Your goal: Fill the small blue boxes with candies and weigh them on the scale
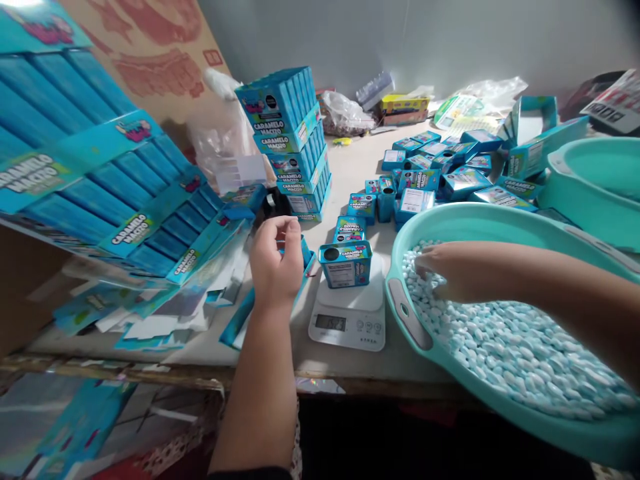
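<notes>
My left hand (pixel 277 263) is closed, its curled fingers around a small blue candy box (pixel 305 252) that it mostly hides. It is over a narrow blue display tray (pixel 240 323) left of the scale. My right hand (pixel 440 270) reaches into an aqua tub (pixel 400 257), fingers curled down among pale blue and white candies (pixel 515 347) that partly cover them. Between the hands, a candy tin-like box (pixel 346 267) with a dark round opening on top stands on a white digital scale (pixel 347 310). A similar box (pixel 350 228) is right behind it.
Many blue boxes (pixel 420 180) lie piled behind the tub. A stack of filled displays (pixel 290 140) stands at the back; more filled displays (pixel 125 180) lean at left above cardboard scraps (pixel 155 323). A second aqua tub (pixel 590 193) is at right. The table edge (pixel 190 377) runs in front.
</notes>
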`<state>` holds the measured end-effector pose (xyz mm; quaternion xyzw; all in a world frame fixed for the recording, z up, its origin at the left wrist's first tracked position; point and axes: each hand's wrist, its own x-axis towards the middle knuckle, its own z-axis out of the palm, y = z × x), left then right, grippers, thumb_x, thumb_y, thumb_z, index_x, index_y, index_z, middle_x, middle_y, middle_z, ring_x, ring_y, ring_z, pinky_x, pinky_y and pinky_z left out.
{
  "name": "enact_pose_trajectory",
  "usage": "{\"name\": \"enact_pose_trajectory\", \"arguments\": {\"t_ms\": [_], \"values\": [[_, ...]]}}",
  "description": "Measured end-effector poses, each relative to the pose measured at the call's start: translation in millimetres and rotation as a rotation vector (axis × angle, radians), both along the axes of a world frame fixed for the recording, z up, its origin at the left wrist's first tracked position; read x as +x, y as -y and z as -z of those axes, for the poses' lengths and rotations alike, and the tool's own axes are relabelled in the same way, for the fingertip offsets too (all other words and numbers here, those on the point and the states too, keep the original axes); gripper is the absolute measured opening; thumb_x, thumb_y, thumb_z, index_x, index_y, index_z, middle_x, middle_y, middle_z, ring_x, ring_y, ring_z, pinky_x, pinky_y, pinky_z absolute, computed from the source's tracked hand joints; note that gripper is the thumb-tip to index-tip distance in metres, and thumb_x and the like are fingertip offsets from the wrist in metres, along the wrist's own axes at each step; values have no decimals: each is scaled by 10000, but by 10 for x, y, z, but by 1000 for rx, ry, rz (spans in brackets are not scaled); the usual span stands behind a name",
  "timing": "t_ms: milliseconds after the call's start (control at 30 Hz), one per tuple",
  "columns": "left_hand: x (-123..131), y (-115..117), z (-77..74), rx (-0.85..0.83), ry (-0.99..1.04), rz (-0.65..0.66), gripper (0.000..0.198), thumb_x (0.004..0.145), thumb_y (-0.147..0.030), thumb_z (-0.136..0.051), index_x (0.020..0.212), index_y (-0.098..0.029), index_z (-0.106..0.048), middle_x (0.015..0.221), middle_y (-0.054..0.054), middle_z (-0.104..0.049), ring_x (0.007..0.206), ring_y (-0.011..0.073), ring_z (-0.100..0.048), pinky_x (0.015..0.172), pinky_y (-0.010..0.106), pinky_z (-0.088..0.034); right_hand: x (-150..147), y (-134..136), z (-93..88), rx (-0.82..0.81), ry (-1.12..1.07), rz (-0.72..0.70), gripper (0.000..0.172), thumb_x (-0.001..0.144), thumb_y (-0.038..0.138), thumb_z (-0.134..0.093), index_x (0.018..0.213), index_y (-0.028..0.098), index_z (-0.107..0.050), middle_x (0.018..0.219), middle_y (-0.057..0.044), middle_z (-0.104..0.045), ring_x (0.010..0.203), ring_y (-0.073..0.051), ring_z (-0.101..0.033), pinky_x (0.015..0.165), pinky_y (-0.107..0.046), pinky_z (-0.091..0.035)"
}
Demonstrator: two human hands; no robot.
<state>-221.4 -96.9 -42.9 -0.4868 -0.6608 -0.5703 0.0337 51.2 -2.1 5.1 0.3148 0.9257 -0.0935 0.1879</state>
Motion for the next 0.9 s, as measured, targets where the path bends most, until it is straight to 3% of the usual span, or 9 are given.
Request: {"name": "enact_pose_trajectory", "arguments": {"t_ms": [200,433,567,733,900], "values": [[19,4,3,-38,15,7,296,972,-454,-515,1007,-202,-666,925,46,-685,846,164,-653,753,292,-514,14,32,-9,-28,41,87,103,732,143,-629,759,230,-676,729,-50,-671,603,-182,-543,558,-335,-331],[38,12,-4,-35,-8,18,280,968,-439,-526,1008,-201,-667,928,45,-688,843,160,-653,755,289,-518,42,-127,-98,33,-101,44,180,755,114,-559,601,197,-599,583,-9,-570,537,-120,-415,553,-328,-297],[48,20,-22,-39,-32,29,284,968,-438,-525,1008,-201,-677,921,41,-690,827,159,-650,739,283,-511,6,-148,-248,169,-294,13,197,835,174,-533,715,194,-688,728,-33,-683,624,-129,-522,613,-308,-360],[55,29,-48,-16,-76,34,243,966,-392,-534,971,-201,-685,926,35,-695,830,154,-634,724,270,-496,-368,-11,-535,154,-572,-20,202,887,232,-572,885,209,-772,841,-13,-745,715,-128,-619,674,-270,-411],[39,37,-58,-11,-54,21,232,967,-381,-528,970,-207,-682,933,32,-695,833,160,-635,731,275,-495,-886,79,-623,92,-505,-249,172,844,164,-613,900,205,-770,874,-10,-745,769,-141,-625,724,-267,-423]]}}
